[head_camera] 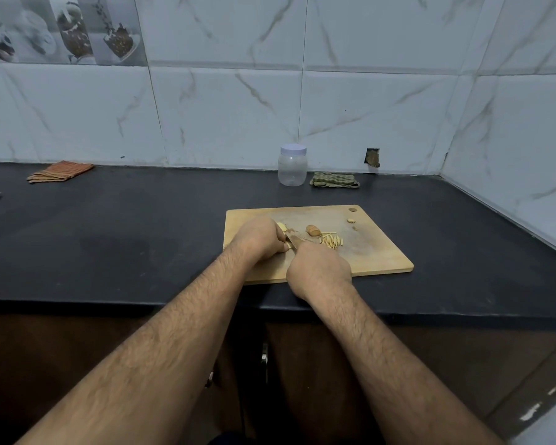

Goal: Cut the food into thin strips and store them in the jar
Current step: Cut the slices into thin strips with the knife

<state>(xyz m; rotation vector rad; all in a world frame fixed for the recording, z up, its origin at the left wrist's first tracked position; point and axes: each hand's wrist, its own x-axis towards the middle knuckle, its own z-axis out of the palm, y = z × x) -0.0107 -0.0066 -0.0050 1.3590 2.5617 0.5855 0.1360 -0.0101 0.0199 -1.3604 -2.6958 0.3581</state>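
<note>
A home kitchen: marble-look wall tiles [366, 107] with a food-picture tile [61, 27], a black stone table [142, 226] over wooden cabinets [302, 364], a wooden chopping board [376, 252], folded dishcloths [60, 171], a plastic jar [292, 165].
</note>
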